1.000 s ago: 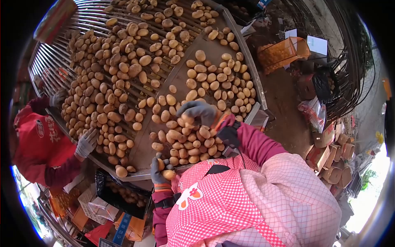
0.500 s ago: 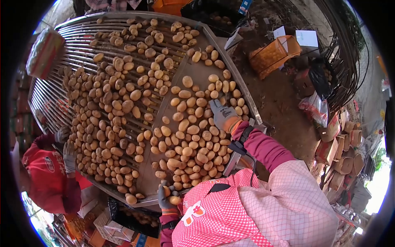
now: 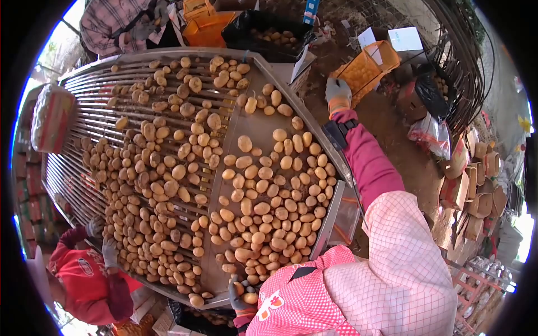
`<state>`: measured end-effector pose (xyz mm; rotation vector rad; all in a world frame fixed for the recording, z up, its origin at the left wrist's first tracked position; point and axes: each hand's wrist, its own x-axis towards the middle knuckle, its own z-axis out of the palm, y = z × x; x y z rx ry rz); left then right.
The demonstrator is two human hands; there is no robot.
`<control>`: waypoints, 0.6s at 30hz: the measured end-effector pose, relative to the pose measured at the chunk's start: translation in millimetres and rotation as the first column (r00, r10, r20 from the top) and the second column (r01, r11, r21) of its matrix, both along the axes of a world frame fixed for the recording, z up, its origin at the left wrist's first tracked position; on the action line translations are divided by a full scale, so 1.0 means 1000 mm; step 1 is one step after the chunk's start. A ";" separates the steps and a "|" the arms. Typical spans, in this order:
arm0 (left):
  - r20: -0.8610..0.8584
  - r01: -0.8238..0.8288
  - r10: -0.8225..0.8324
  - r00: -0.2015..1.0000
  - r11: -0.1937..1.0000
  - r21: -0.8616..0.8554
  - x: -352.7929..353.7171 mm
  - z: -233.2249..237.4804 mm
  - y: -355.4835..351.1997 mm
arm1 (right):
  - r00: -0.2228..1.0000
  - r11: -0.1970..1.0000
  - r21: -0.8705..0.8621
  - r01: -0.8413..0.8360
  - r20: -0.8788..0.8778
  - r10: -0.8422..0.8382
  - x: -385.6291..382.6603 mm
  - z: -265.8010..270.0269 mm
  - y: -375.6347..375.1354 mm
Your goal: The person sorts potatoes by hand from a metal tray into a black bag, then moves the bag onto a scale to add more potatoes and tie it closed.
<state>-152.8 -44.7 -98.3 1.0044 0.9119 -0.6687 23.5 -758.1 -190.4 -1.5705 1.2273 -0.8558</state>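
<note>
Sorted loosely on the bare panel of the metal table (image 3: 216, 246) lie many tan potatoes (image 3: 262, 208). My left hand (image 3: 240, 300), in a grey glove, is low at the near edge, its fingers closed around potatoes (image 3: 250, 298). My gloved right hand (image 3: 338, 96) reaches out past the table's rim, over the floor beside an orange mesh bag (image 3: 361, 71) filled with potatoes. Its back faces me and its fingers look curled; whatever may be in them is hidden.
A co-worker in a red apron (image 3: 84, 274) has gloved hands at the table's left. Another person in a plaid shirt (image 3: 106, 25) stands at the far side. A black-lined crate (image 3: 269, 40) holds potatoes. Cardboard boxes (image 3: 457, 190) and a white-flapped box (image 3: 406, 40) stand right.
My right hand has left the potatoes on the panel and moved up and right, beyond the table edge to the orange bag. My left hand still holds potatoes. The view has shifted.
</note>
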 end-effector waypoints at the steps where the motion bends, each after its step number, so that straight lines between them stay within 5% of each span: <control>1: -0.012 0.000 0.000 1.000 1.000 0.001 0.000 0.001 0.000 | 0.997 0.933 -0.357 -0.052 -0.074 0.028 0.001 -0.028 -0.003; 2: 0.036 0.021 -0.022 0.999 1.000 0.007 0.002 0.013 -0.011 | 0.995 0.940 -0.335 -0.069 -0.091 0.040 -0.002 -0.023 0.013; 4: 0.024 0.017 -0.016 1.000 1.000 -0.018 -0.003 0.004 0.000 | 0.841 0.848 -0.203 -0.489 -0.368 0.396 -0.003 0.029 0.059; 7: 0.008 0.007 -0.008 1.000 1.000 0.013 0.001 0.006 -0.004 | 0.831 0.749 -0.368 -0.551 -0.321 0.454 -0.011 0.074 0.118; 9: -0.003 -0.017 0.018 1.000 0.999 0.029 0.002 0.004 -0.004 | 0.724 0.649 -0.340 -0.680 -0.452 0.521 -0.022 0.070 0.152; 11: 0.037 0.013 -0.012 0.999 1.000 -0.024 -0.002 -0.008 0.005 | 0.431 0.242 -0.358 -0.902 -0.793 0.431 -0.044 0.043 0.193; 18: 0.100 0.074 -0.079 0.992 0.996 0.058 0.000 -0.002 0.003 | 0.383 0.227 -0.309 -0.924 -0.729 0.568 -0.117 0.081 0.304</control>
